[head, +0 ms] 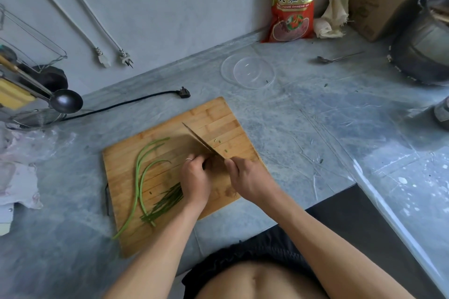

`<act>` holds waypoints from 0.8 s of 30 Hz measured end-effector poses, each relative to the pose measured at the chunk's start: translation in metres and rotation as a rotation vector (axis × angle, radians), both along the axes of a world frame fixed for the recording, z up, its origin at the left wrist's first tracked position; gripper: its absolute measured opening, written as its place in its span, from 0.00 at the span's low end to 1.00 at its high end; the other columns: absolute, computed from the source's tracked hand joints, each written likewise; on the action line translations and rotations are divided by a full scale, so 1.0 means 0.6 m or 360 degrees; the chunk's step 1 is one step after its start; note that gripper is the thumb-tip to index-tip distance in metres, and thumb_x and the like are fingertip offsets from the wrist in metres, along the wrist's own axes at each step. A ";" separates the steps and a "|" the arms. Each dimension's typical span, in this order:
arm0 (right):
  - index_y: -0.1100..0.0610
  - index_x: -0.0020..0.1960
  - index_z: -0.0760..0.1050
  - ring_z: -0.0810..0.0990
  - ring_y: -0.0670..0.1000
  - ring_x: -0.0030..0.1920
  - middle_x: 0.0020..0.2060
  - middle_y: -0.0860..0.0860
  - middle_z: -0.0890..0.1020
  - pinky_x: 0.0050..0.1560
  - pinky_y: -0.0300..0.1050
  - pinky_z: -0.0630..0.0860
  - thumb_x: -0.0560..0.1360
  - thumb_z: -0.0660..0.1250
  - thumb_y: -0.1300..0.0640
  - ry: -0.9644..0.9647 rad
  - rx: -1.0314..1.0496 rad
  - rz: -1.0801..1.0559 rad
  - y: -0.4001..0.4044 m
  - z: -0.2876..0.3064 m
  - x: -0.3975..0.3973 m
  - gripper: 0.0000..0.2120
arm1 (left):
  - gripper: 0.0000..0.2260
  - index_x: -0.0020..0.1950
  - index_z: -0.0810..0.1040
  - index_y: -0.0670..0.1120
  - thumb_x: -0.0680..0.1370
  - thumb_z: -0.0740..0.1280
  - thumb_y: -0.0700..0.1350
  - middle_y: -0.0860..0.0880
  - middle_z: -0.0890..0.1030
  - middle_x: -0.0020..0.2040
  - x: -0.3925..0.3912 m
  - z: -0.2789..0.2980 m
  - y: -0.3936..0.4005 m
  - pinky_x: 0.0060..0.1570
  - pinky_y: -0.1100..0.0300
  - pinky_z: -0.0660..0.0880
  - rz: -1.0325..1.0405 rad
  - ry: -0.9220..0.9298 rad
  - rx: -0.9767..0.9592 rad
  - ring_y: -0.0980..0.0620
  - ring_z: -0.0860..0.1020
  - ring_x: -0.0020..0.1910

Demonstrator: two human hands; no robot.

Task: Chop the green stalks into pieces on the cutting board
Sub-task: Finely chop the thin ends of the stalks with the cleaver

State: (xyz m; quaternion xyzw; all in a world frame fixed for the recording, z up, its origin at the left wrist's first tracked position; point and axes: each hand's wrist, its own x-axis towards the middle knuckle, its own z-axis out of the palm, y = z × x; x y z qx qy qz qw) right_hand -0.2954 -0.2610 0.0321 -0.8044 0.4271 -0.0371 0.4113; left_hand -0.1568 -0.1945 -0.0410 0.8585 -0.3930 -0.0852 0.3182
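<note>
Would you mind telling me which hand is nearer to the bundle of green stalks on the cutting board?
Left. The left hand lies right beside the bundle of green stalks, at its upper end. The right hand, gripping the knife, sits farther right.

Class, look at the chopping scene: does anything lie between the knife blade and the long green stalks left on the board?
Only the left hand, pinning stalks beside the knife. The long green stalks lie left of it on bare cutting board.

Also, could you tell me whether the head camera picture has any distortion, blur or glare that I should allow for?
In the head view, wide-angle distortion bends the counter edge and the wall cables; the pot at the right edge is smeared; the knife casts a soft shadow on the cutting board; the glass bowl shows only faint reflections.
</note>
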 end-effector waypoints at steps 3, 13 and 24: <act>0.53 0.34 0.64 0.68 0.50 0.28 0.28 0.50 0.71 0.32 0.47 0.65 0.83 0.51 0.46 -0.0082 0.0062 -0.0065 -0.014 -0.005 0.012 0.21 | 0.09 0.51 0.86 0.45 0.75 0.69 0.35 0.45 0.80 0.44 -0.002 0.010 0.003 0.38 0.56 0.75 -0.0084 -0.0070 -0.0004 0.45 0.78 0.41; 0.54 0.33 0.63 0.66 0.49 0.27 0.26 0.49 0.70 0.30 0.44 0.63 0.83 0.52 0.46 -0.0093 -0.0037 0.0011 0.007 0.016 -0.025 0.22 | 0.06 0.50 0.86 0.43 0.77 0.69 0.38 0.42 0.83 0.43 0.004 0.005 0.013 0.41 0.61 0.69 -0.0089 -0.0151 0.0028 0.43 0.79 0.40; 0.53 0.32 0.64 0.69 0.45 0.27 0.27 0.44 0.70 0.30 0.40 0.63 0.83 0.52 0.46 0.0051 -0.0022 0.0069 0.021 0.025 -0.044 0.23 | 0.07 0.52 0.85 0.44 0.78 0.68 0.39 0.42 0.83 0.43 0.008 -0.014 0.014 0.41 0.53 0.76 -0.0099 -0.0126 -0.0001 0.42 0.78 0.39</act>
